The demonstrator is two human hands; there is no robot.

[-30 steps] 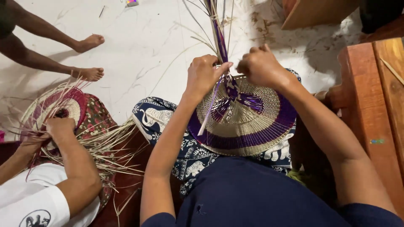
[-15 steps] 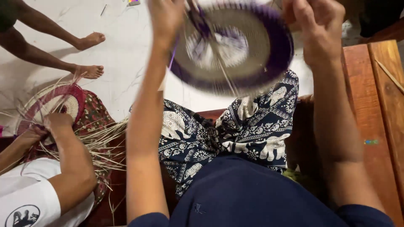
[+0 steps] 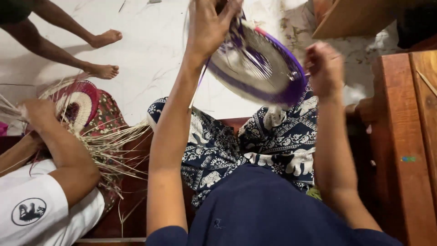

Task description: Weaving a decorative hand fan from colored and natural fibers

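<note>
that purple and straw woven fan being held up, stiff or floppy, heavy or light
Probably fairly stiff: the woven fan keeps its disc shape while tilted in the air. Likely light, since the left hand holds it by one edge. Its loose strands look bendable.

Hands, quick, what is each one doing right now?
Left hand: closed on the top of the purple woven fan, holding it up.
Right hand: fist closed beside the fan's rim; blurred, whether it grips the rim cannot be told.
</note>
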